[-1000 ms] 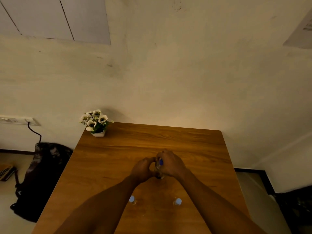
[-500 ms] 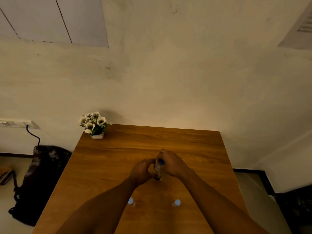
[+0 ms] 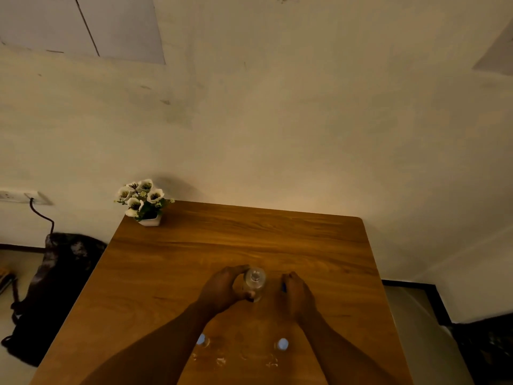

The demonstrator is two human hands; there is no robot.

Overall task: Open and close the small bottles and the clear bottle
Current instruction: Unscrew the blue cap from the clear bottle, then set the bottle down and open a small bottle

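A: From the head view, where was the clear bottle [image 3: 254,283]?

B: Just below the middle of the frame, upright on the wooden bench [image 3: 305,245], its mouth uncapped. The left hand [image 3: 222,290] had its grip curled round the bottle's left side, thumb across the front near the base.

A: And the right hand [image 3: 297,294]?

B: Just right of the bottle, apart from it, fingers curled inward. A sliver of blue showed at its fingers, likely the blue cap [image 3: 283,286], pinched there; it was too small to be sure.

A: The small bottles?

B: Two at the lower edge, between the forearms: the left small bottle [image 3: 201,339] partly behind the left forearm, the right small bottle [image 3: 282,344] near the right forearm. Both wore pale caps.

A: Anything else?

B: A flower pot [image 3: 144,202] stood at the bench's upper left corner, and a dark bag [image 3: 55,284] lay on the floor at the left of the frame.
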